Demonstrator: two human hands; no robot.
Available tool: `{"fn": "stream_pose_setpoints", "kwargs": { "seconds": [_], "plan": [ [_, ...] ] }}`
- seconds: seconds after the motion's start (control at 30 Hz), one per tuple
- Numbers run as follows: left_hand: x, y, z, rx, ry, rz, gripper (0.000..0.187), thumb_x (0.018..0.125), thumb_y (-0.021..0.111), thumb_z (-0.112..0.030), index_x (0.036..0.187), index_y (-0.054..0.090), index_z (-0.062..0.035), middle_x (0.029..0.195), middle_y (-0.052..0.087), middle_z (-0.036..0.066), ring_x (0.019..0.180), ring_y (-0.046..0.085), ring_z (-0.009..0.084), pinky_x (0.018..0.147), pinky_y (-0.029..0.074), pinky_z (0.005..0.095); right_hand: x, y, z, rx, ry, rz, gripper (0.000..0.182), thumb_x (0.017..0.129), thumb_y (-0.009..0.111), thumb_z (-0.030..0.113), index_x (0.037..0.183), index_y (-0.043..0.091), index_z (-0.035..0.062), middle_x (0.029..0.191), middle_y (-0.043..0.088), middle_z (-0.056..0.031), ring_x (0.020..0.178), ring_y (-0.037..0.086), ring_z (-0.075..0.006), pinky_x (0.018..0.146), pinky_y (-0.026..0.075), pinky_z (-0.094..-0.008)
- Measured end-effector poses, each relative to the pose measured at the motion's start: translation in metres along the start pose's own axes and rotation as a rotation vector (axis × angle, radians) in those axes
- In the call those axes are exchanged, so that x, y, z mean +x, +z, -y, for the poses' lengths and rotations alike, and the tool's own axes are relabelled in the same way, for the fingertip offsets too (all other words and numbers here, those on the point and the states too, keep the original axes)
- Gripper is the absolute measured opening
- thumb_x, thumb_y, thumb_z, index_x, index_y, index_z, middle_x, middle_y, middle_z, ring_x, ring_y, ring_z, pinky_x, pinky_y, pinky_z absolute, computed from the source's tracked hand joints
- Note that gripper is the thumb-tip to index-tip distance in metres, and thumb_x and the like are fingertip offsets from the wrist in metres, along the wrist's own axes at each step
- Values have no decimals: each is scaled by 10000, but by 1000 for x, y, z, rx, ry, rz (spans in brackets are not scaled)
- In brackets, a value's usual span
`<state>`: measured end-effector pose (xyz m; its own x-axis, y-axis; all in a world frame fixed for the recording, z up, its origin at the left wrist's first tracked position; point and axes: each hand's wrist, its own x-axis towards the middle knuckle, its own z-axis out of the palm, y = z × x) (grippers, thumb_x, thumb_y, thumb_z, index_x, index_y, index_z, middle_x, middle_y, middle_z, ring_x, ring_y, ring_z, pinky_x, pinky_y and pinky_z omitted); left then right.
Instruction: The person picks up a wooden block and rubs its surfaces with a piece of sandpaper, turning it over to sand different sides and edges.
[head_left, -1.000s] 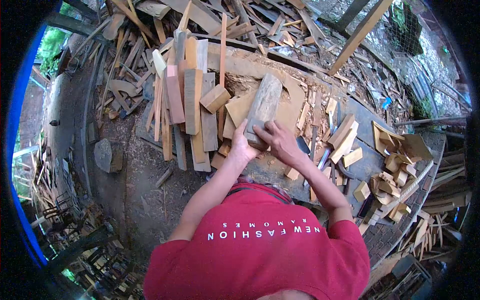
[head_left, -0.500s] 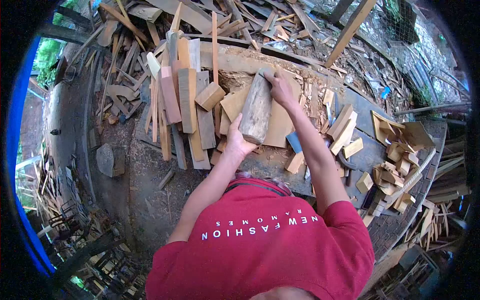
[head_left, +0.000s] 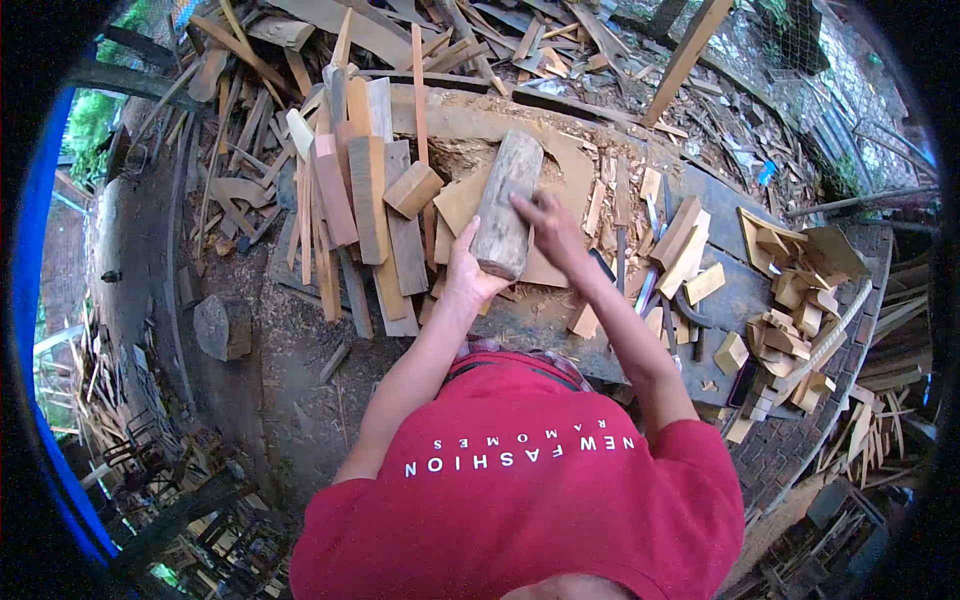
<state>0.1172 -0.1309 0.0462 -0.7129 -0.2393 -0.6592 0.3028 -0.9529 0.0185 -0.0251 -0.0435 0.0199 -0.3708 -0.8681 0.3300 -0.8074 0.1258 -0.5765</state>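
**Grey log on the worktop, both hands at it**

My left hand (head_left: 463,278) cups the near end of the grey log (head_left: 505,203), fingers curled under it, thumb up its side. My right hand (head_left: 545,228) lies on its top face near the middle; I cannot tell whether those fingers grip or only press flat. The log stands tilted, far end up, over a flat tan board (head_left: 460,200).

Room: stacked planks (head_left: 365,210) crowd the left, a small block (head_left: 412,189) just beside the log. Offcuts (head_left: 685,250) near on the right; a bare strip of worktop (head_left: 545,330) lies near me.

Hidden: the log's underside, my left fingertips. My red shirt (head_left: 520,490) cuts off the worktop's near edge. Dark tools among the offcuts are hard to make out.
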Motion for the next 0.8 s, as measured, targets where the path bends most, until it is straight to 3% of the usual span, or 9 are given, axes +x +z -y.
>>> {"fn": "stream_pose_setpoints", "kwargs": {
  "seconds": [0.07, 0.17, 0.33, 0.5, 0.53, 0.6, 0.67, 0.7, 0.8],
  "plan": [
    [-2, 0, -3, 10, -104, 46, 552, 878, 491, -423, 1298, 430, -70, 1209, 530, 170, 1050, 532, 356, 868, 443, 514, 28, 8, -28, -55, 75, 40, 478, 756, 540, -3, 1192, 599, 183, 976, 559, -172, 871, 577, -347, 745, 488, -423],
    [2, -2, -3, 18, -89, 47, 560, 873, 488, -432, 1307, 426, -83, 1194, 535, 172, 1021, 533, 371, 830, 453, 503, 60, 28, -67, -123, 173, 32, 467, 776, 513, 9, 1201, 594, 184, 979, 575, -186, 899, 583, -365, 766, 481, -436],
    [5, -6, -3, 65, -48, 33, 554, 877, 463, -438, 1306, 429, -90, 1190, 535, 172, 1037, 523, 370, 824, 452, 506, 74, 25, -71, -112, 310, 105, 465, 788, 494, 18, 1206, 594, 194, 965, 581, -195, 903, 591, -369, 749, 474, -436],
    [4, -5, -1, 60, -60, 27, 533, 883, 442, -438, 1306, 442, -113, 1205, 532, 167, 1072, 518, 353, 841, 450, 505, 37, -2, -11, -73, 87, 157, 406, 789, 535, 41, 1155, 628, 190, 940, 570, -179, 867, 591, -351, 714, 474, -422],
    [5, -4, 0, 75, -11, 20, 543, 876, 470, -429, 1296, 443, -86, 1209, 535, 161, 1074, 527, 341, 891, 425, 508, 20, -1, 6, 21, 75, 97, 403, 768, 570, 48, 1140, 635, 190, 924, 543, -158, 843, 580, -335, 695, 475, -416],
    [1, 1, 1, 88, 37, 16, 554, 870, 498, -420, 1286, 445, -59, 1213, 538, 156, 1077, 536, 330, 942, 401, 511, -7, -17, 39, 3, -54, 134, 471, 720, 594, 31, 1174, 606, 151, 923, 514, -136, 872, 558, -315, 710, 484, -400],
    [-7, 6, 0, 128, -37, 16, 542, 887, 459, -429, 1275, 456, -51, 1217, 537, 170, 1085, 534, 339, 962, 394, 513, -23, -46, 78, 54, -69, 141, 501, 701, 585, -8, 1180, 608, 138, 928, 531, -147, 823, 551, -309, 694, 471, -388],
    [-3, 7, 1, 185, 68, 25, 545, 891, 442, -444, 1268, 464, -51, 1219, 538, 174, 1085, 535, 347, 961, 397, 513, -30, -49, 84, 52, -72, 142, 501, 701, 585, -8, 1180, 608, 138, 928, 531, -147, 823, 551, -309, 694, 471, -388],
    [-3, 6, 0, 220, 75, -2, 546, 891, 443, -443, 1266, 463, -48, 1208, 546, 174, 1074, 540, 352, 951, 402, 520, -41, -49, 90, 16, -157, 100, 546, 678, 581, -15, 1200, 588, 146, 954, 518, -137, 834, 548, -297, 699, 473, -384]
  ]
}}
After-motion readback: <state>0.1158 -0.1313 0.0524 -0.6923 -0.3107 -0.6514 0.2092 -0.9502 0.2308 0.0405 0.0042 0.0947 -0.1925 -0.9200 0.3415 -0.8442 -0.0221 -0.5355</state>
